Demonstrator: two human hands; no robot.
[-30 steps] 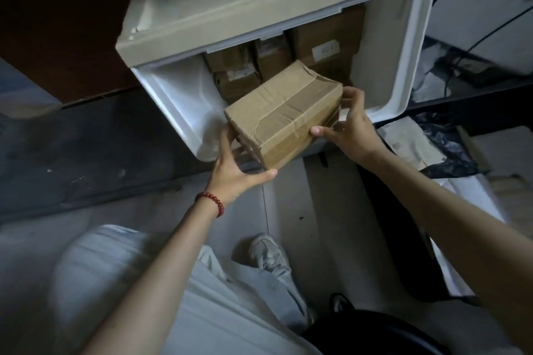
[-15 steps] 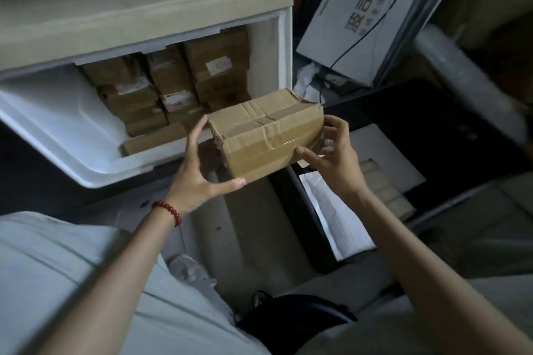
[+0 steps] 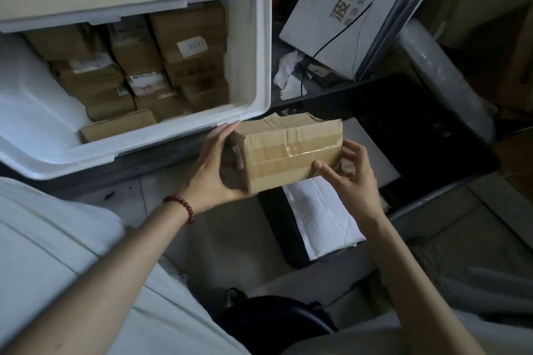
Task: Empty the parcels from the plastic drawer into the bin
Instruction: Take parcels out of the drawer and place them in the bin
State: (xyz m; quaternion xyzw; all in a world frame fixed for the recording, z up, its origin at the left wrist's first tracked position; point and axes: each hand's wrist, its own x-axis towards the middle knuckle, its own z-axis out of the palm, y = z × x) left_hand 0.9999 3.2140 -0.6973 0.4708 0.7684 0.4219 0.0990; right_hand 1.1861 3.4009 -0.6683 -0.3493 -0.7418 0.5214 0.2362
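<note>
Transfer is the step in hand: you have one cardboard parcel (image 3: 291, 153) clear of the white plastic drawer (image 3: 173, 137), in the air just in front of its right corner and at the left side of the black bin (image 3: 427, 135). Your left grip (image 3: 212, 173) cups the parcel's left end, fingers laid up the end face and thumb tucked under the bottom edge. Your right grip (image 3: 353, 179) pinches the right end, thumb on the taped front face and fingers curled behind. The parcel hangs between the two and appears to touch nothing else. The bin holds a white padded mailer (image 3: 320, 219) and a flat grey piece beside it, with dark open room farther right. The drawer has many boxed parcels (image 3: 138, 78) stacked toward its back, so the job looks far from finished. The next move, as I judge it, is to carry the parcel rightward over the bin's open part, lower it, and spread both grips together so it lands flat rather than catching the rim. Then reach into the drawer for another.
</note>
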